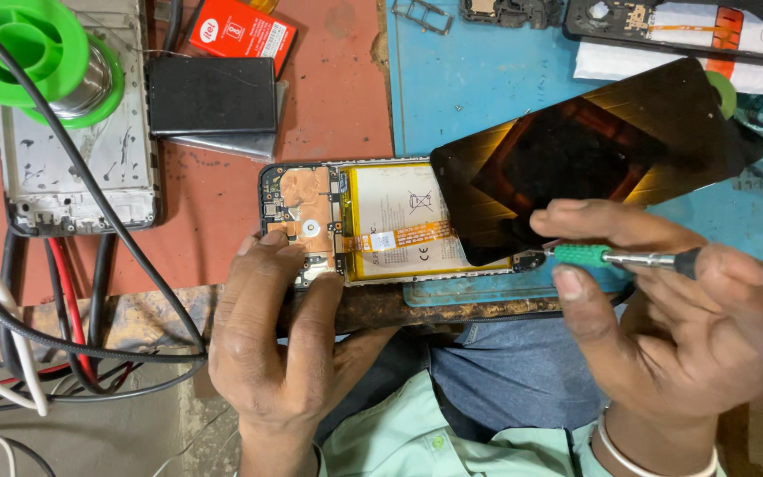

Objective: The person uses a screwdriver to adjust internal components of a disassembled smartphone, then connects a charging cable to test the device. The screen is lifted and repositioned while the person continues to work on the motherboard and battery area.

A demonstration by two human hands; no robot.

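Observation:
An opened phone (381, 221) lies at the bench's front edge, its yellow battery and copper-coloured board exposed. My left hand (280, 340) presses on its left end, fingertips on the board area. My right hand (673, 322) grips a small screwdriver (624, 258) with a green collar, its tip at the phone's lower right corner. A dark glossy back panel (589, 155) lies tilted over the phone's right end.
A green solder spool (37, 57) stands on a grey phone frame (77, 159) at the left, with black, white and red cables (72, 291) trailing down. A black battery (212, 95) and red packet (242, 34) lie behind. Phone parts (691, 26) sit on the blue mat (479, 79).

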